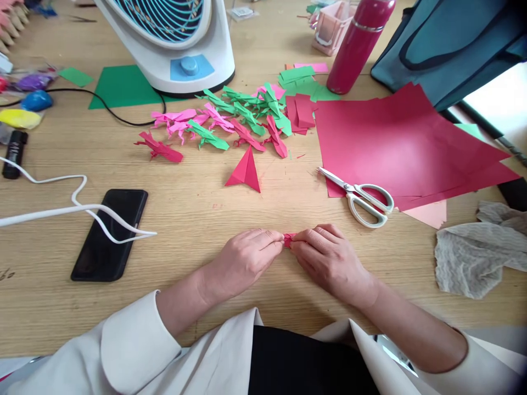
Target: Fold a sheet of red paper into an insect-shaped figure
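Between my two hands is a small piece of red folded paper (287, 240), mostly covered by the fingers. My left hand (252, 253) pinches its left end. On the other end, the fingers of my right hand (329, 259) are closed. Just beyond lies a red paper triangle (246, 173) with creases down its middle. Farther back several folded paper insects in green (208, 135), pink (175, 119) and red (160, 148) lie in a loose group. White-handled scissors (357, 197) rest to the right, partly on large red sheets (370, 142).
A black phone (109, 236) and a white cable (84, 207) lie at left. A white fan (193, 49) stands at the back, beside a green sheet (119, 82). A red bottle (359, 46), pink basket (330, 27), blue bag (444, 49) and crumpled cloth (473, 258) are on the right.
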The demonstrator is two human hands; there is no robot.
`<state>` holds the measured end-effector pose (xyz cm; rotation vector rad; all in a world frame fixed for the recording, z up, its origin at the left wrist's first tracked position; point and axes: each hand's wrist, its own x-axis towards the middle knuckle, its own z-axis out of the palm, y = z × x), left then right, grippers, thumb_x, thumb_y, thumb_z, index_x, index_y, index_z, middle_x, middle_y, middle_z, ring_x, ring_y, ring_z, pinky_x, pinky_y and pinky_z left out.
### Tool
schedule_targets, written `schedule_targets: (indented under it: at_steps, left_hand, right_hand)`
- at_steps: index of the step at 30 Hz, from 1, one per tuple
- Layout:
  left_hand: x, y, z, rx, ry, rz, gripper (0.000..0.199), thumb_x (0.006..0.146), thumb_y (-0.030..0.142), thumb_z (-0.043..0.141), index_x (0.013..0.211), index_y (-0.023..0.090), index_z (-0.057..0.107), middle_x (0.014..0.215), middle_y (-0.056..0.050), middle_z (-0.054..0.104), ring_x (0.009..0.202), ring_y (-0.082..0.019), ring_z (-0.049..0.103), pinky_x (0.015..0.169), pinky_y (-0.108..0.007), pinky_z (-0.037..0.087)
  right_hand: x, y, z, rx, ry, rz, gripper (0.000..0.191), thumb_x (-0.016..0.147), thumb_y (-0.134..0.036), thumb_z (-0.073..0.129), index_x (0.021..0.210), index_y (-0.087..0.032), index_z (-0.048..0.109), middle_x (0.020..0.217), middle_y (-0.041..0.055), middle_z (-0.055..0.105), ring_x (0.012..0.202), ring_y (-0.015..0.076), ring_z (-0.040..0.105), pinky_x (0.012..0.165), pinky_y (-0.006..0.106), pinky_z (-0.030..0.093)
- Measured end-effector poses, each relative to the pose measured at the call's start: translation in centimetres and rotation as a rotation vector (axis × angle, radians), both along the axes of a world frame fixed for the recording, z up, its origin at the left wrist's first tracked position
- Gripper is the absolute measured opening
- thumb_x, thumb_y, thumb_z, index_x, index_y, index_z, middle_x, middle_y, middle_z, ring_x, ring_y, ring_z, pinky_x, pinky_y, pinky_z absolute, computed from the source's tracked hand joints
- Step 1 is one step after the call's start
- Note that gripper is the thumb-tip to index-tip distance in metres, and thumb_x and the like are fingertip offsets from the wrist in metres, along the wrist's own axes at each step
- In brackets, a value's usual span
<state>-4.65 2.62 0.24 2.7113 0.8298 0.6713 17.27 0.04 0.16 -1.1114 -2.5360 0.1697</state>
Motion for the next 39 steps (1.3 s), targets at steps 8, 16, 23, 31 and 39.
schedule_targets:
  at_steps: [8, 16, 23, 31, 39]
  left_hand:
    - [1.0, 0.5, -0.3, -0.131, -0.036, 0.073, 0.013, 0.097, 0.022, 0.053, 0.098, 0.018, 0.066, 0.094, -0.004, 0.068, 0.087, -0.014, 0.063, 0.079, -0.028, 0.052]
    - [1.3, 0.6, -0.5, -0.141, -0.060, 0.112, 0.013, 0.096, 0.021, 0.054, 0.093, 0.018, 0.066, 0.093, -0.002, 0.069, 0.087, -0.014, 0.063, 0.080, -0.028, 0.050]
    - [1.2, 0.7, -0.6, -0.156, -0.052, 0.095, 0.012, 0.096, 0.020, 0.054, 0.094, 0.018, 0.066, 0.093, -0.003, 0.068, 0.087, -0.015, 0.063, 0.081, -0.029, 0.050]
    - [0.7, 0.9, -0.8, -0.177, -0.094, 0.077, 0.011, 0.095, 0.015, 0.054, 0.094, 0.016, 0.065, 0.094, -0.004, 0.066, 0.087, -0.014, 0.060, 0.081, -0.029, 0.050]
    - [0.6, 0.8, -0.3, -0.150, -0.056, 0.146, 0.014, 0.095, 0.017, 0.054, 0.086, 0.014, 0.065, 0.085, -0.005, 0.060, 0.082, -0.015, 0.055, 0.077, -0.029, 0.049]
  right_hand:
    - [-0.3, 0.1, 0.2, -0.113, 0.109, -0.085, 0.012, 0.096, -0.018, 0.051, 0.089, -0.019, 0.061, 0.088, 0.0058, 0.065, 0.079, 0.0172, 0.057, 0.074, 0.035, 0.039]
    - [-0.1, 0.2, 0.0, -0.078, 0.110, -0.055, 0.009, 0.097, -0.022, 0.054, 0.093, -0.019, 0.061, 0.090, 0.0069, 0.066, 0.080, 0.0183, 0.059, 0.075, 0.035, 0.041]
    - [-0.3, 0.0, -0.1, -0.027, 0.059, -0.053, 0.010, 0.096, -0.017, 0.053, 0.091, -0.017, 0.062, 0.089, 0.0079, 0.066, 0.078, 0.0184, 0.057, 0.072, 0.035, 0.042]
    - [-0.6, 0.1, -0.1, -0.050, 0.089, -0.085, 0.011, 0.096, -0.015, 0.053, 0.090, -0.016, 0.062, 0.089, 0.0087, 0.064, 0.081, 0.0190, 0.057, 0.073, 0.035, 0.044]
    - [-0.9, 0.2, -0.1, -0.149, 0.193, -0.139, 0.011, 0.095, -0.014, 0.052, 0.088, -0.016, 0.061, 0.090, 0.0078, 0.062, 0.081, 0.0183, 0.058, 0.075, 0.035, 0.047]
